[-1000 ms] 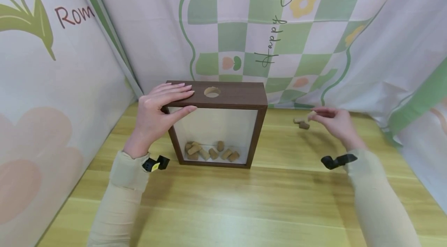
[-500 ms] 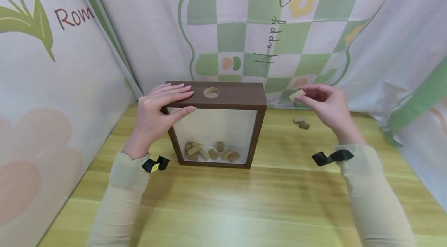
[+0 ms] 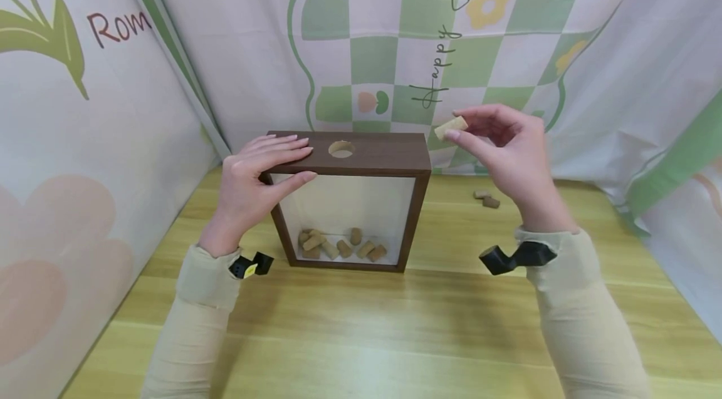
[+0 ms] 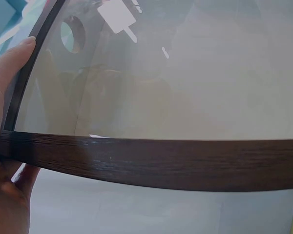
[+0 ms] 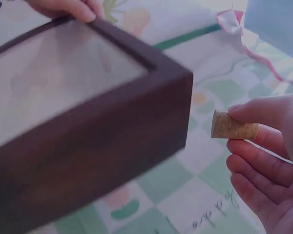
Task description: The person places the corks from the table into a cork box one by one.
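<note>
My right hand [image 3: 510, 145] pinches a pale cork [image 3: 451, 128] between thumb and fingers, up in the air just right of the box's top corner. In the right wrist view the speckled cork [image 5: 234, 126] lies sideways in the fingertips. A dark brown wooden frame box [image 3: 414, 217] with a clear front stands upright on the table. Its top has a round hole [image 3: 341, 150]. Several corks [image 3: 344, 248] lie on the floor of the box, behind the front pane. My left hand [image 3: 254, 180] rests on the box's top left corner, fingers straight across the top, thumb along the front edge.
Two loose corks [image 3: 487, 200] lie on the wooden table [image 3: 361, 330] at the right, near the back. A patterned cloth [image 3: 372, 29] hangs behind the box. Further cloth [image 3: 84, 198] stands close along the left side.
My right hand has lifted the cork from beside the loose corks and carried it up and left towards the box. The left hand and the box stay where they were.
</note>
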{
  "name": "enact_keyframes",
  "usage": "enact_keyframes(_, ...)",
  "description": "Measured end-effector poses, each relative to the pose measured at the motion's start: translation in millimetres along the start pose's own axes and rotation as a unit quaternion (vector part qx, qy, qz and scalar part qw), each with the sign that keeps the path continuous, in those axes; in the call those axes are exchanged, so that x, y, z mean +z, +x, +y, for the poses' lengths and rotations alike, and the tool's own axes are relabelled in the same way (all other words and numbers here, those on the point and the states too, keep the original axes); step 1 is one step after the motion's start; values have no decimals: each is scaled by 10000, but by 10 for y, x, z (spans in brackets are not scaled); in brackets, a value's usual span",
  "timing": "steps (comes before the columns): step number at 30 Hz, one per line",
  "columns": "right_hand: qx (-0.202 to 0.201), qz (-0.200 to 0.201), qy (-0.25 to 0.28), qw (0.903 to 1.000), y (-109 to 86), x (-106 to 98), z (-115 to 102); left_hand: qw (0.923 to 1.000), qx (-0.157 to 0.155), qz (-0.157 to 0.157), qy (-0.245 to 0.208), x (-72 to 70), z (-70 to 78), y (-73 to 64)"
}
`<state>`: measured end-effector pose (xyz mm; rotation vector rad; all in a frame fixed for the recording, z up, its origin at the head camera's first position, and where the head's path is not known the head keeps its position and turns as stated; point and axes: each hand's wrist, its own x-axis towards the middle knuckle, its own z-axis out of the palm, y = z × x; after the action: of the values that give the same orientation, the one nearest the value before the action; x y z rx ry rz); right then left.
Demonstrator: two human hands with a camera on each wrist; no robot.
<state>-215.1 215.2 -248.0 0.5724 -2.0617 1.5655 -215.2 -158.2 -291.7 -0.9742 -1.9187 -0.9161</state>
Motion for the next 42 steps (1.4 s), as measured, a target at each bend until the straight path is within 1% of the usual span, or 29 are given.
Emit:
enact_keyframes(4,-178,-199,398,9989,33,157,-170,10000,-17,-10,-12,-5,1,-1)
enact_keyframes(8,-317,-431,409,9977,59,316,-285,10000,-40,-22,0,-11,5,-4)
enact_keyframes(11,-484,-629,218,9966,74,440,-350,10000,-53,-42,21,-12,9,-6)
enact_keyframes(15,-687,-989,-88,9927,100,594,-411,9999,-76,-56,38,-13,14,-7)
enact_keyframes(23,-851,-1607,-390,9826,238,821,-462,9999,-71,-3,72,-14,18,3)
enact_keyframes(26,-841,-1811,-567,9782,283,880,-468,9999,-89,19,49,-13,24,10)
enact_keyframes(31,-667,-2113,-765,9721,307,926,-466,9999,-96,-26,45,-19,35,13)
enact_keyframes(35,-675,-2118,-708,9724,296,925,-460,9999,-70,-45,61,-20,33,12)
enact_keyframes(42,-583,-1846,-542,9796,235,832,-473,9999,-123,-19,22,-18,39,14)
